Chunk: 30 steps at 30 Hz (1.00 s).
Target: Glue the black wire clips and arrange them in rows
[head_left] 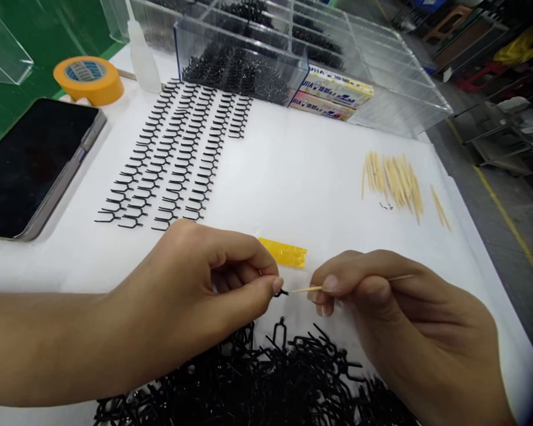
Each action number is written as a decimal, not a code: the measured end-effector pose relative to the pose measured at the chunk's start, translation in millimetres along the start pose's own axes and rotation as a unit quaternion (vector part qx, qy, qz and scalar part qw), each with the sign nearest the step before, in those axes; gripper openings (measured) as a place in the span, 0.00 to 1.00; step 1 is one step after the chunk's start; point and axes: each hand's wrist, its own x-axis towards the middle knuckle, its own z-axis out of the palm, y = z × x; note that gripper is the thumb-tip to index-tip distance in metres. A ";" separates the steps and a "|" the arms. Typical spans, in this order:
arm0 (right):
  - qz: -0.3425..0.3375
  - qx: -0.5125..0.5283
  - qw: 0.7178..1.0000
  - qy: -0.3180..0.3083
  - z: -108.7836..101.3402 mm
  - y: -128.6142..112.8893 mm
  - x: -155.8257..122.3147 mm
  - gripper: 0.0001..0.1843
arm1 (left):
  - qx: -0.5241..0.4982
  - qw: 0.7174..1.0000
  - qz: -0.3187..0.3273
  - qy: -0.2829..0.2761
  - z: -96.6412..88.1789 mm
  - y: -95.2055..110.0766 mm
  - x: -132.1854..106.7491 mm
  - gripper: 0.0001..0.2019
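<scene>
My left hand (190, 296) pinches a small black forked piece (282, 292) between thumb and fingers. My right hand (395, 319) holds a thin wooden stick (306, 289), and its tip touches or nearly touches that black piece. Just beyond the hands lies a yellow strip (284, 252). A tangled heap of black forked pieces (266, 378) sits below both hands, partly hidden by them. Neat rows of similar black pieces (173, 154) cover the table on the left. A loose bunch of wooden sticks (395, 183) lies on the right.
The white-covered table (293, 195) carries a dark tablet or phone (35, 165), an orange tape roll (89, 80), and a plastic bottle (142, 59). Clear acrylic bins (240, 59) with black pieces and printed boxes (335, 89) stand at the back. The table edge and floor lie right.
</scene>
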 end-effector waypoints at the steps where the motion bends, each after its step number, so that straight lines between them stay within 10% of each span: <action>1: 0.001 0.007 1.000 -0.005 0.1 -0.1 -0.1 0.11 | 0.001 1.000 0.002 0.001 -0.3 0.4 0.3 0.05; 30: 0.025 -0.028 0.999 -0.013 0.3 -5.6 -2.9 0.11 | -0.003 1.000 0.014 0.011 -0.2 1.6 1.3 0.05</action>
